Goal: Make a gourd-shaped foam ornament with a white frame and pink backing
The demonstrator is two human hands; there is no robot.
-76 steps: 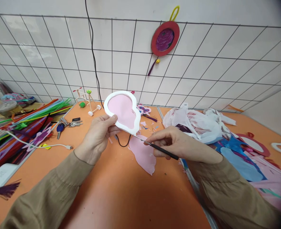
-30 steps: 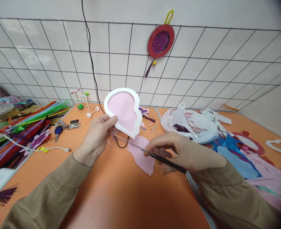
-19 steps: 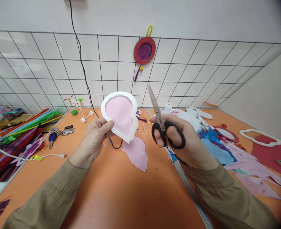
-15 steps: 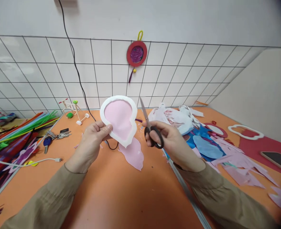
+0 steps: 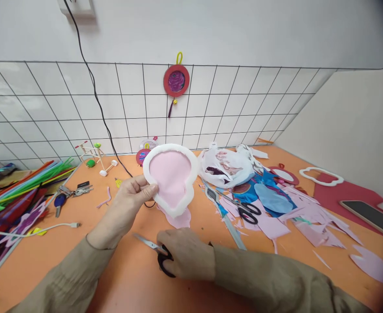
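Note:
My left hand (image 5: pixel 131 202) pinches the lower left edge of a white foam frame backed with pink paper (image 5: pixel 171 178) and holds it upright above the orange table (image 5: pixel 139 282). My right hand (image 5: pixel 185 254) is low on the table near me, fingers curled over the black handles of a pair of scissors (image 5: pixel 157 256) whose blades point left and lie near the surface. A pink paper offcut (image 5: pixel 178 219) lies on the table just under the frame.
A second pair of scissors (image 5: pixel 243 208) lies among pink and blue paper scraps and a plastic bag (image 5: pixel 226 165) to the right. Keys (image 5: pixel 67 193), a white cable (image 5: pixel 57 226) and pipe cleaners (image 5: pixel 18 182) are on the left. A dark flat phone or tablet (image 5: pixel 370 213) lies far right.
My right hand has come down from beside the frame to the table in front of me, with the scissors now lying flat. The view has swung up and right. The frame stays in my left hand.

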